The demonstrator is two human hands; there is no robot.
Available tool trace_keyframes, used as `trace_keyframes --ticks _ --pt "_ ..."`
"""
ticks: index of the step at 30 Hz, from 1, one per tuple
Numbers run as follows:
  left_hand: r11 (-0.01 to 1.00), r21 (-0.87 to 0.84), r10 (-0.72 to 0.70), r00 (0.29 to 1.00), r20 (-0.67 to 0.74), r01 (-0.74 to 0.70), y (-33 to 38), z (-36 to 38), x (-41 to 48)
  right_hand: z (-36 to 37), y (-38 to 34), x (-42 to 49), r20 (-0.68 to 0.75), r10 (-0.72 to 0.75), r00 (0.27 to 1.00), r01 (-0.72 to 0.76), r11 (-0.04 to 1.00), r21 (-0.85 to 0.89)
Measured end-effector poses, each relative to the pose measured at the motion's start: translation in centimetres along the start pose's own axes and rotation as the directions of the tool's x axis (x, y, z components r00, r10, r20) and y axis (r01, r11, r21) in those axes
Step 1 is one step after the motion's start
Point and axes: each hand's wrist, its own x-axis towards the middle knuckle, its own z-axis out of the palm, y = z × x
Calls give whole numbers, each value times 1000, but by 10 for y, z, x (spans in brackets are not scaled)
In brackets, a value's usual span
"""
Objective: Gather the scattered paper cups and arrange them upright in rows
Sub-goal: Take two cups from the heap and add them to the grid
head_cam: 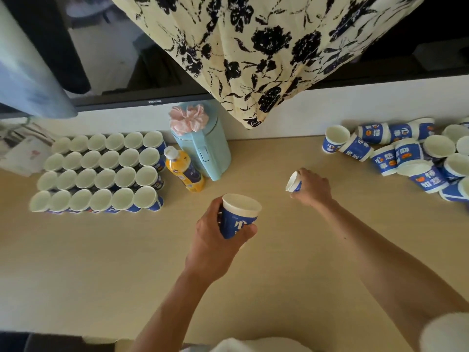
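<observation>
At the table's (pixel 101 270) back left corner lie some loose papers (pixel 21 153). Just beside them stands the finished block of paper cups (pixel 99 174): four rows of six, all upright with mouths up, rims touching or nearly so. Right of the block an orange drink bottle (pixel 184 171) stands touching a pale blue electric kettle (pixel 205 151) with a pink scrunchie (pixel 189 120) on its lid. Both sit against the back edge, under a television (pixel 121 59) and a hanging floral cloth (pixel 266 47).

Near the middle of the table, the left hand (pixel 215 240) grips a blue paper cup (pixel 238 217) upright, fingers and thumb curled round its wall, held above the surface. Further right and closer to the back edge, the right hand (pixel 313 186) is curled round a second paper cup (pixel 294 182), which is tipped on its side with its mouth facing left. Whether this one touches the table I cannot tell.

At the back right corner lies the pile of scattered cups (pixel 411 153), a dozen or more. Some are on their sides, some upside down, some upright, and they lean on one another and run off the right edge of view.

The task looks a little past halfway. Twenty-four cups are set, two are in hand, and the pile on the right is left to clear. The next cups would likely start a new column on the block's right side, where the bottle leaves little room.
</observation>
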Motion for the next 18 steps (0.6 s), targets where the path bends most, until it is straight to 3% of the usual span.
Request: trace_keyframes --ticks 3,8,18 --pt "999 -37 5 1000 -31 -6 -1 -4 -8 -5 -9 -20 -65 12 998 7 959 284" --pt "997 -65 28 996 -85 -34 -4 -14 -19 -28 -38 -70 -134 -25 991 106 758 643" --pt "974 -209 50 982 -180 -88 -14 -59 -58 -39 -117 -176 -167 -126 978 209 507 836"
